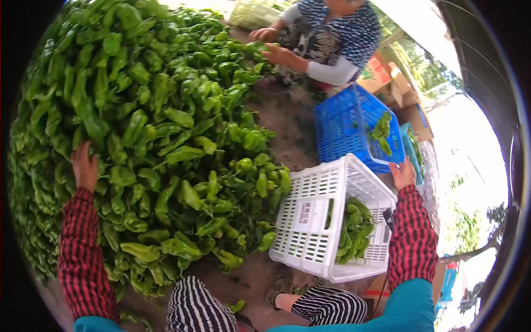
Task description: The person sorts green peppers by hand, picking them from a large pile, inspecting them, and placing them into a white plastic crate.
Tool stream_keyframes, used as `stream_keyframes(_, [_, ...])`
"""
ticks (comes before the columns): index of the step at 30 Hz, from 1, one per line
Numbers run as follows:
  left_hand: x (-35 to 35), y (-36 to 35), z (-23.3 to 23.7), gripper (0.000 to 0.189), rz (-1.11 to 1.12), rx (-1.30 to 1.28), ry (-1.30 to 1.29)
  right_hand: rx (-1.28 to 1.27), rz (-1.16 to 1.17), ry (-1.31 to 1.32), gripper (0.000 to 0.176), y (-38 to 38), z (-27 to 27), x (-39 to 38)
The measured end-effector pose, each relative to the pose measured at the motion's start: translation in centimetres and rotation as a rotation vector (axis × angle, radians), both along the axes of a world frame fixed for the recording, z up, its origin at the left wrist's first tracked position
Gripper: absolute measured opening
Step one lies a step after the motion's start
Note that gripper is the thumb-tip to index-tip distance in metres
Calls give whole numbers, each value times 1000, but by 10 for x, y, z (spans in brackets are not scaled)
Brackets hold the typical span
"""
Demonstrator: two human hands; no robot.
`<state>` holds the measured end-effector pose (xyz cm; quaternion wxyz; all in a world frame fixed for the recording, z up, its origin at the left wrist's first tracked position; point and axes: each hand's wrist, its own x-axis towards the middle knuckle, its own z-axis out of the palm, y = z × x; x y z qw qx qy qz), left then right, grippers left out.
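A large heap of green peppers (166,133) fills the left side of the view. My left hand (84,167) reaches onto the heap, fingers apart, with its tips right at a long dark green pepper (94,126). Out to the right, my right hand (404,174) is open at the near edge of a blue crate (340,124), its fingers apart. A few green peppers (381,133) show in the blue crate beyond those fingers. Below it, a white crate (303,216) lies tipped with its opening to the right and holds a clump of green peppers (355,229).
Another person (337,44) sits across the heap, both hands over the peppers at its far edge. A teal crate (412,149) stands beside the blue one, with cardboard boxes (398,83) behind. My striped knees are near the heap's front edge. Bare ground (293,133) runs between heap and crates.
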<state>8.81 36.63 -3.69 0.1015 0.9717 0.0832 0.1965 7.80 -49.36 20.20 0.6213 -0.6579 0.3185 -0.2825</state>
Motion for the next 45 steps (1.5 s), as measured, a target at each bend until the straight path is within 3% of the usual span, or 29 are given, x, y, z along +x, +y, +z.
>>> stream_keyframes(1, [-6,-19,25,36,11,-118,-13,165,153,-17,33,27,-10,-2])
stream_keyframes(2, [-6,-21,29,35,23,-173,-10,300,336,4,35,54,-21,-4])
stream_keyframes(7, [-34,-46,29,25,-172,-345,-82,754,797,238,36,295,-39,-80])
stream_keyframes(10, [-80,-81,9,23,-351,-487,93,910,992,515,43,354,-57,-137])
stream_keyframes(12, [-113,-113,7,23,-490,-412,100,932,1059,667,51,368,-74,-164])
stream_keyframes(16, [-153,-196,50,24,-695,-726,113,1023,928,662,58,413,-107,-179])
stream_keyframes(18, [-161,-225,71,25,-1007,-898,219,1624,850,525,64,437,-122,-165])
stream_keyframes(19, [-160,-234,78,26,-1173,-1003,311,1554,787,519,67,444,-135,-161])
stream_keyframes(20, [-152,-240,85,24,-1246,-970,272,1592,751,524,55,441,-155,-160])
stream_keyframes(22, [-122,-229,103,19,-1125,-1463,542,1517,606,516,42,433,-180,-168])
stream_keyframes(24, [-77,-207,104,15,-891,-1263,223,1489,796,484,42,418,-164,-164])
stream_keyframes(25, [-49,-195,93,17,-724,-1210,146,1498,757,496,43,416,-149,-165])
stream_keyframes(26, [-15,-182,72,21,-603,-958,-98,1434,761,518,43,409,-140,-170])
stream_keyframes(29, [70,-124,39,47,-246,-406,-171,1350,850,624,48,382,-115,-200])
stream_keyframes(30, [86,-109,38,47,-250,-406,-173,1348,871,641,48,371,-111,-213])
stream_keyframes(32, [106,-93,39,67,-94,-193,325,1357,843,598,39,371,-85,-224])
stream_keyframes(33, [106,-101,48,67,-99,-191,322,1373,825,578,44,366,-88,-229])
stream_keyframes(35, [95,-129,75,73,-22,-54,552,1402,802,556,49,358,-95,-239])
stream_keyframes(38, [79,-160,77,68,-107,123,575,1349,751,462,47,357,-106,-243])
stream_keyframes(42, [22,-209,48,44,-227,146,332,1332,783,503,48,358,-103,-240])
stream_keyframes(45, [-15,-235,19,43,-464,-6,347,1341,747,521,48,357,-101,-243])
